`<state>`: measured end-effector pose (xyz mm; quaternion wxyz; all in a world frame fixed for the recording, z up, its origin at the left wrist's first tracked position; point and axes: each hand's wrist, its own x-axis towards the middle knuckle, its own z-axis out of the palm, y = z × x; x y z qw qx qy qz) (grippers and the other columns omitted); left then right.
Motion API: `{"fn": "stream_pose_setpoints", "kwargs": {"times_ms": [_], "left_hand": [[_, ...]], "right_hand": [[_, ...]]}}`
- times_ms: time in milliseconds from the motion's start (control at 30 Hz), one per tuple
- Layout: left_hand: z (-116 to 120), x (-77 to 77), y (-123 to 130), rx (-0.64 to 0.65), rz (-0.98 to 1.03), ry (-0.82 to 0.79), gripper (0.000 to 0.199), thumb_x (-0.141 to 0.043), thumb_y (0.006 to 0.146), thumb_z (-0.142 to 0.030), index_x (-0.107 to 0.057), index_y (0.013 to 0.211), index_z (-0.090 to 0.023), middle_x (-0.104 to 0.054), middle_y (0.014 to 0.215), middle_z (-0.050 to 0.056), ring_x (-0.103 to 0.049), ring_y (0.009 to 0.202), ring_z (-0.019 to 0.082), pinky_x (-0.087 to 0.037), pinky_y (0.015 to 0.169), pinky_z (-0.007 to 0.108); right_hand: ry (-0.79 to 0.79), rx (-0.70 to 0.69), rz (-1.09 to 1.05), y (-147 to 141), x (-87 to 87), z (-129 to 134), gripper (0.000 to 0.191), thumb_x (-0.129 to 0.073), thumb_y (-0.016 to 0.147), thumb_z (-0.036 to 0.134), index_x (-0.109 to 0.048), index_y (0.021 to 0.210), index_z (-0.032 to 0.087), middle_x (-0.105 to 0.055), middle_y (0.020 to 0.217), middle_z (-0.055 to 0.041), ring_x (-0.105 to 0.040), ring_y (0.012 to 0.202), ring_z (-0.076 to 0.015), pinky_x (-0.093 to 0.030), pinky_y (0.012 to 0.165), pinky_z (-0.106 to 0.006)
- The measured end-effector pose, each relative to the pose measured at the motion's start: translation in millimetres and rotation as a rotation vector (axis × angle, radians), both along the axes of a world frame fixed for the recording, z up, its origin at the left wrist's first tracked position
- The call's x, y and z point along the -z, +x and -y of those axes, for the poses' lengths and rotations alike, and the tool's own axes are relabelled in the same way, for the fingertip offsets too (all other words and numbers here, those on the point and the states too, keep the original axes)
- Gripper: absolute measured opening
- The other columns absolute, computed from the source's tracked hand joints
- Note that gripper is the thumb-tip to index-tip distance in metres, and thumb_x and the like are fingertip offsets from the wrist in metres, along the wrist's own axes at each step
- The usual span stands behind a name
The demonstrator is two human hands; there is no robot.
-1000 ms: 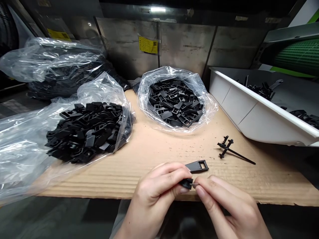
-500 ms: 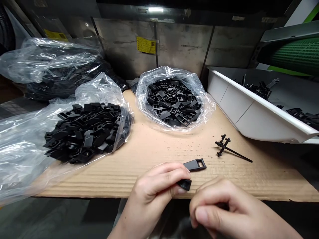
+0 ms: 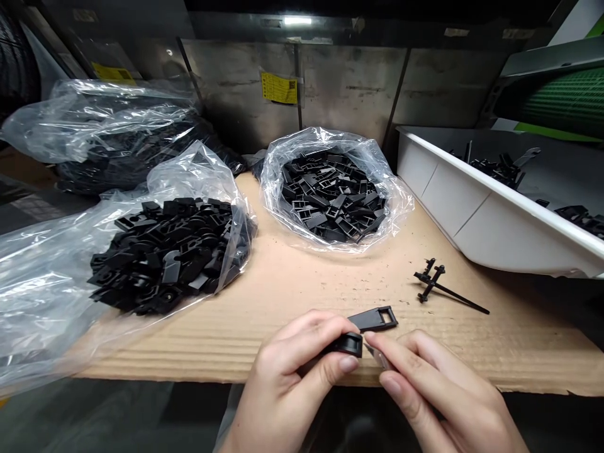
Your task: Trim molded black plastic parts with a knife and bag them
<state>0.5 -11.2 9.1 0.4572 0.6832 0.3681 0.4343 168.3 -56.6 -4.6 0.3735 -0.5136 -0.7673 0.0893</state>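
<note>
Near the cardboard's front edge, my left hand [image 3: 292, 374] is closed on a small black plastic part [image 3: 349, 345], its hollow end turned to the right. My right hand [image 3: 441, 384] pinches a small thin blade [image 3: 376, 356], its tip close beside that end; whether they touch I cannot tell. Just behind my left fingers lies a flat black strap piece [image 3: 375, 319] with a square opening at its end. Farther right rests a black plastic sprue [image 3: 428, 283] with a long thin stem.
An open clear bag [image 3: 399, 198] of black frame-like pieces stands at the back. Another bag [image 3: 61, 283] spills black parts on the left, with wrapped bags [image 3: 123, 138] behind it. On the right, a white bin [image 3: 481, 207] holds black parts. Cardboard [image 3: 292, 283] covers the table.
My right hand has turned and opened out from its curled pose, showing the blade by the part's end. My left hand has tilted the part so its hollow end shows differently.
</note>
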Motion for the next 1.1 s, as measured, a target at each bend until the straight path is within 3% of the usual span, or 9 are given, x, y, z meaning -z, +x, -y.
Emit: {"fn": "stream_pose_setpoints", "kwargs": {"times_ms": [300,433,633,767,833,933,1100], "left_hand": [[-2,0.7,-4,0.103,0.017,-0.079,0.015,-0.057,0.079,-0.009,-0.066,0.082,-0.021,-0.065,0.085,-0.001,-0.06,0.082,0.014,-0.046,0.072,0.015],[-3,-1.4,-5,0.13,-0.005,-0.097,0.012,-0.057,0.079,-0.011,-0.066,0.08,-0.02,-0.066,0.083,-0.001,-0.061,0.078,0.014,-0.046,0.071,0.017],[-3,-3.2,-4,0.164,-0.02,-0.161,0.01,-0.058,0.078,-0.015,-0.067,0.075,-0.018,-0.065,0.073,0.001,-0.06,0.069,0.016,-0.047,0.064,0.021],[-4,-3.7,-4,0.168,-0.031,-0.164,0.009,-0.06,0.076,-0.016,-0.066,0.071,-0.017,-0.062,0.067,0.0,-0.058,0.064,0.016,-0.046,0.061,0.022],[-5,-3.3,-4,0.149,-0.008,-0.135,0.007,-0.061,0.075,-0.015,-0.067,0.074,-0.019,-0.065,0.071,-0.001,-0.06,0.068,0.016,-0.047,0.064,0.021],[-5,0.2,-3,0.118,0.023,-0.058,0.021,-0.061,0.073,-0.006,-0.069,0.082,-0.023,-0.068,0.088,-0.002,-0.062,0.083,0.015,-0.047,0.076,0.017],[1,13.6,-3,-0.048,-0.068,0.246,0.037,-0.052,0.073,0.004,-0.065,0.096,-0.022,-0.065,0.1,0.0,-0.059,0.094,0.014,-0.045,0.083,0.017]], "right_hand": [[-0.102,-0.04,0.013,-5,-9.0,-5,0.027,-0.044,0.084,0.018,-0.057,0.107,0.018,-0.056,0.069,-0.0036,-0.057,0.062,-0.0145,-0.048,0.054,-0.023],[0.002,-0.038,0.041,-3,-5.7,-5,0.024,-0.048,0.081,0.015,-0.058,0.102,0.018,-0.057,0.071,-0.0042,-0.057,0.063,-0.0143,-0.047,0.055,-0.023],[0.281,0.146,0.008,-12,8.1,-5,0.023,-0.055,0.076,0.011,-0.059,0.098,0.016,-0.055,0.065,-0.0042,-0.052,0.058,-0.0142,-0.04,0.05,-0.025],[0.263,0.181,-0.001,-6,7.7,-6,0.031,-0.054,0.077,0.008,-0.055,0.106,0.018,-0.056,0.076,-0.0062,-0.054,0.069,-0.0153,-0.043,0.058,-0.027],[0.217,0.155,0.011,-1,3.9,-5,0.031,-0.052,0.078,0.01,-0.055,0.107,0.018,-0.055,0.081,-0.0074,-0.056,0.073,-0.0155,-0.046,0.059,-0.026],[0.139,0.141,-0.004,5,-2.2,-1,0.026,-0.049,0.081,0.014,-0.057,0.105,0.019,-0.057,0.083,-0.0057,-0.059,0.072,-0.0133,-0.048,0.06,-0.02],[-0.035,0.065,-0.145,3,-5.0,2,0.017,-0.046,0.082,0.015,-0.057,0.092,0.023,-0.061,0.07,0.0027,-0.06,0.055,-0.0076,-0.048,0.053,-0.012]]}}
